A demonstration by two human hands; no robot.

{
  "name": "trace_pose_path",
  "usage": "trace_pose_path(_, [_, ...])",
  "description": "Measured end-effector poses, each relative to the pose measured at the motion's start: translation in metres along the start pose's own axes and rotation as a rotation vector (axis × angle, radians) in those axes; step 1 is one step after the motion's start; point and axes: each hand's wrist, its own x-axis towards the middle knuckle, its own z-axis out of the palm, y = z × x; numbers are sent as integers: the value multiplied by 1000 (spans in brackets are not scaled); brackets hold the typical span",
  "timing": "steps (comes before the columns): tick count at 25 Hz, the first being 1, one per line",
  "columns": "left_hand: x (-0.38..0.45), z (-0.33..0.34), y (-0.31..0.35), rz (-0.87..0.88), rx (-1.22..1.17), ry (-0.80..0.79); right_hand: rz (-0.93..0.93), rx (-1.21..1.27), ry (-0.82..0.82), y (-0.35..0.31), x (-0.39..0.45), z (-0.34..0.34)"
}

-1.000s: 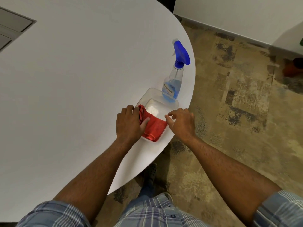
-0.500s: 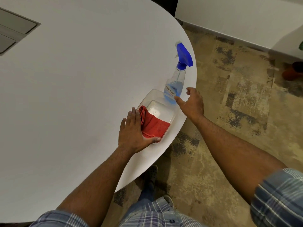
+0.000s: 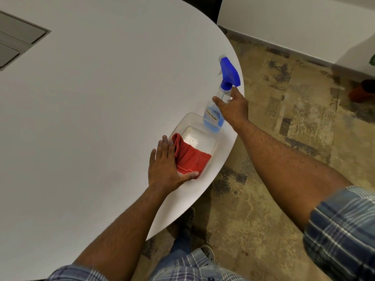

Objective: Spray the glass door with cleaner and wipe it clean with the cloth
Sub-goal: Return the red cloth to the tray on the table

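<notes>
Standing at the curved edge of one white table [image 3: 91, 110], a person works with two bare hands well apart from each other. One spray bottle [image 3: 218, 106] stands upright near the table's rim, with a blue trigger head and a little blue liquid in its clear body. The right hand [image 3: 233, 108] is at the bottle's neck, thumb on one side and fingers curling round the other, so it grips the bottle just below the trigger head. One clear plastic tub [image 3: 188, 120] sits just beside the bottle, touching or nearly touching its base. Inside the tub lies one folded red cloth [image 3: 190, 157], filling the nearer half. The left hand [image 3: 164, 165] lies flat with straight fingers along the tub's left side, its thumb stretched across the near edge of the cloth; it presses rather than grasps. Both forearms are bare, and two checked sleeves show at the bottom of the view. One grey hatch [image 3: 16, 39] is set into the tabletop at the far left. Below the table edge lies a worn, patchy floor [image 3: 274, 179].
</notes>
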Motion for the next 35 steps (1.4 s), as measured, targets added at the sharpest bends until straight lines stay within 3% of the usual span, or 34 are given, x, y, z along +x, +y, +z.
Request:
trace_pose_path(8, [8,0,-2,3,-29,-10,-43,27,49,-12,-10,-6])
trace_pose_path(19, [10,2,-3,1,-24,1,-327,68,237,-98,-37,-55])
trace_pose_path(25, [10,3,-3,-10,-58,-17,-363,77,126,-84,-63,-42])
trace_pose_path(30, [10,1,-2,-29,-87,-39,-278,41,-59,-40,-70,-15])
trace_pose_path(35, [10,-2,1,-30,-84,-47,-173,57,-108,-9,-70,2])
